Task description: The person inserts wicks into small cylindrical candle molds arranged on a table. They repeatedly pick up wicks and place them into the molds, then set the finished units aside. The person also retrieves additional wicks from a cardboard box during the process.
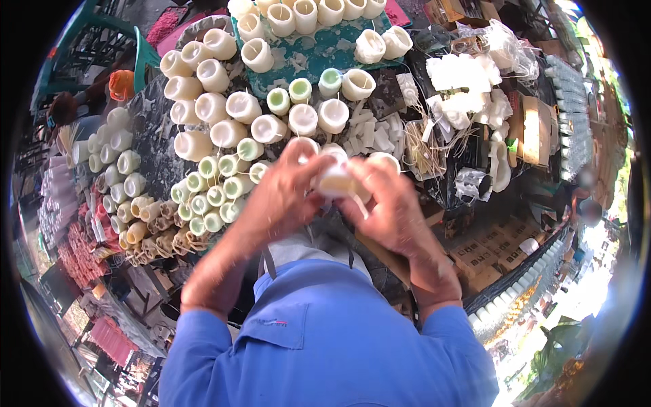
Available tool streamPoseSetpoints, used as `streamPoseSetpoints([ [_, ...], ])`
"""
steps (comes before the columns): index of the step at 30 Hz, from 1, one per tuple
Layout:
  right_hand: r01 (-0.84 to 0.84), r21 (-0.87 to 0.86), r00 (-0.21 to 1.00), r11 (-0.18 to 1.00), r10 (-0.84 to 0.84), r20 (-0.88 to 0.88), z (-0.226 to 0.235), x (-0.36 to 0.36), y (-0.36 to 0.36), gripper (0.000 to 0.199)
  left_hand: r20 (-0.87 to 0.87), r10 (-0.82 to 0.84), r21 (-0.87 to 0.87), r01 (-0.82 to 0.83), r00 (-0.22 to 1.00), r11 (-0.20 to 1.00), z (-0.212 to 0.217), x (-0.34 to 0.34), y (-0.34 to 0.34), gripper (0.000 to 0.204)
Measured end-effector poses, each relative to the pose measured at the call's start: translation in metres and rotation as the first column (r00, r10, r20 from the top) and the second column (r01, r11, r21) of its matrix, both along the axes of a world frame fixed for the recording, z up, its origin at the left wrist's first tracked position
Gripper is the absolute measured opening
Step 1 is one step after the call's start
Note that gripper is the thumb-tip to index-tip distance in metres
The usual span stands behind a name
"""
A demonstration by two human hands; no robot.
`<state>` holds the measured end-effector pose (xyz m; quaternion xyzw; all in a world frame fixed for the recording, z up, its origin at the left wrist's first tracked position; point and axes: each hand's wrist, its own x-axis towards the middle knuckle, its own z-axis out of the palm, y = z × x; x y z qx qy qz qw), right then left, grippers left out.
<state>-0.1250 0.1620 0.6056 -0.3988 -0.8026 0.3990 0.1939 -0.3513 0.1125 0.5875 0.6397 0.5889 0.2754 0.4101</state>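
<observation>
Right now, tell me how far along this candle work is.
Done: rows of white candles stand packed on the table, smaller greenish ones beside them. In hand: the left hand and right hand grip one pale candle. Left: loose wax pieces and a bundle of wicks lie unused.

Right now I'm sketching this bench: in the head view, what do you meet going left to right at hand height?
Small white cups → pale green candles → left hand → cream candle held in both hands → right hand → bundle of wick sticks → white wax moulds.

Perhaps sixty candles [243, 106], two hands [285, 197]
</observation>
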Motion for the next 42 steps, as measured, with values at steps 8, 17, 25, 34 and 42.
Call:
streamPoseSetpoints([
  [8,-0.079,-0.119,0.989,0.990,0.093,0.118,-0.145,0.019,-0.089,0.062,0.106,0.305,-0.183,-0.283,0.946,0.941,-0.167,0.049,-0.115,0.050],
  [17,0.032,0.311,0.909,0.950,-0.156,0.386,-0.180,0.035,0.080,0.024,0.132,0.376,-0.144,-0.358,0.917,0.923,-0.220,0.045,-0.082,0.058],
  [25,-0.055,0.253,0.632,0.966,-0.162,0.758,-0.239,0.001,0.138,0.030,0.096,0.307,-0.192,-0.285,0.947,0.939,-0.197,0.026,-0.087,0.074],
  [34,-0.213,0.340,0.703,0.916,-0.098,0.705,-0.244,0.020,0.137,0.033,0.130,0.408,-0.154,-0.388,0.904,0.909,-0.207,0.037,-0.102,0.077],
  [42,0.092,0.265,0.707,0.960,-0.251,0.662,-0.212,0.015,0.135,0.030,0.141,0.413,-0.156,-0.392,0.900,0.907,-0.214,0.030,-0.096,0.079],
])
